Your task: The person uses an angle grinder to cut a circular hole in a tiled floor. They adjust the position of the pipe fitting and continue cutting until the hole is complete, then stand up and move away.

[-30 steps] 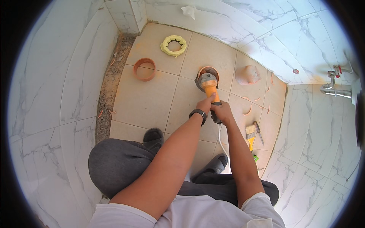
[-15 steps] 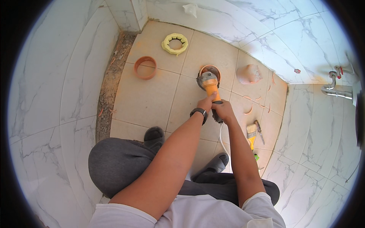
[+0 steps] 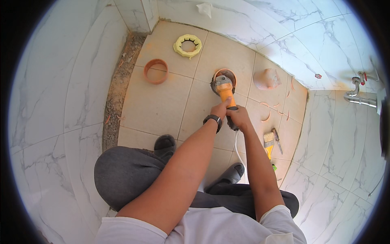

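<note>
While a person crouches over the tiled floor (image 3: pixel 156 107), the left hand (image 3: pixel 220 110) is clamped on the orange body of an angle grinder (image 3: pixel 225 92) and the right hand (image 3: pixel 239 118) on its dark rear end, the tool's head over an orange-brown pipe ring (image 3: pixel 232 75) near mid-floor. Clean work would seem to need both grips firm, pressure light and even around the rim, and the white cable (image 3: pixel 237 147), trailing near the right sandal (image 3: pixel 232 173), well clear. From where I stand, the head hides much of that ring's inside. A loose pipe ring (image 3: pixel 156 63) to its left shows floor tile through its middle; whether the pinkish, bag-like bundle (image 3: pixel 266 79) to the right holds anything, I cannot tell.
</note>
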The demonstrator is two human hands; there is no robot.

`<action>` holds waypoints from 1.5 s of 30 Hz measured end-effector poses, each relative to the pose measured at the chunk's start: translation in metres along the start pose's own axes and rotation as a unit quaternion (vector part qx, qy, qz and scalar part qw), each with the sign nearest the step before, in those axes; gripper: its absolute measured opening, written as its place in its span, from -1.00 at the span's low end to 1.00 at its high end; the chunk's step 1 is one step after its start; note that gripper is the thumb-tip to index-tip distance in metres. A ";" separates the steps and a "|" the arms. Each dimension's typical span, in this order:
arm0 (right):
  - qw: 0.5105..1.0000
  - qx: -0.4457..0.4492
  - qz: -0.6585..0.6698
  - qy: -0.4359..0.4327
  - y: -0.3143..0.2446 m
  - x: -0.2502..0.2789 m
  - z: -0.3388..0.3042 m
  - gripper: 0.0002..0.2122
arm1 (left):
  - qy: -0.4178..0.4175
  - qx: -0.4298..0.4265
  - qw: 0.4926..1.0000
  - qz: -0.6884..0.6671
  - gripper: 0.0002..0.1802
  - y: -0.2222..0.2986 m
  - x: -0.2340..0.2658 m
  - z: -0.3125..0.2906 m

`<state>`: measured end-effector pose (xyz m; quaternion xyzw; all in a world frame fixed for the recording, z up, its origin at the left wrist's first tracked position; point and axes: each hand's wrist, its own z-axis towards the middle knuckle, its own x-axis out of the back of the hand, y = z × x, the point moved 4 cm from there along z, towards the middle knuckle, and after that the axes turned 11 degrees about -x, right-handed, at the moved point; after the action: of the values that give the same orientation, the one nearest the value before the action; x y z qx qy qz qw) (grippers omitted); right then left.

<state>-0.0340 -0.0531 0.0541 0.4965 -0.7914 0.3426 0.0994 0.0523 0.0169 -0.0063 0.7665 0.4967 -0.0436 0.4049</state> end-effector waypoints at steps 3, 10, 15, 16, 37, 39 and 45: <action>1.000 -0.001 -0.017 0.010 0.002 0.002 0.000 -0.55 | 0.000 -0.002 1.000 0.010 -0.11 -0.002 -0.001 -0.002; 0.998 0.018 -0.047 0.039 -0.004 0.004 -0.004 -0.54 | -0.010 -0.007 1.000 0.024 -0.11 0.004 -0.002 -0.005; 0.999 0.040 -0.019 0.020 -0.009 0.000 0.001 -0.69 | -0.025 0.007 1.000 0.016 -0.11 0.008 0.000 -0.001; 0.999 0.036 -0.012 0.014 -0.008 0.000 0.002 -0.70 | -0.020 0.001 1.000 0.018 -0.11 0.008 0.001 0.000; 1.000 -0.011 -0.014 0.007 -0.002 0.002 0.000 -0.56 | -0.015 0.014 1.000 0.019 -0.12 0.002 0.001 0.001; 1.000 -0.023 -0.011 0.006 -0.002 0.004 -0.003 -0.55 | -0.014 0.017 0.999 0.038 -0.11 0.000 -0.001 0.001; 1.000 0.021 0.000 0.005 -0.010 0.005 -0.002 -0.71 | -0.014 0.015 0.998 0.057 -0.11 0.001 -0.001 0.006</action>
<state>-0.0278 -0.0585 0.0623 0.4968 -0.7836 0.3612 0.0928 0.0550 0.0122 -0.0095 0.7988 0.4456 -0.0390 0.4022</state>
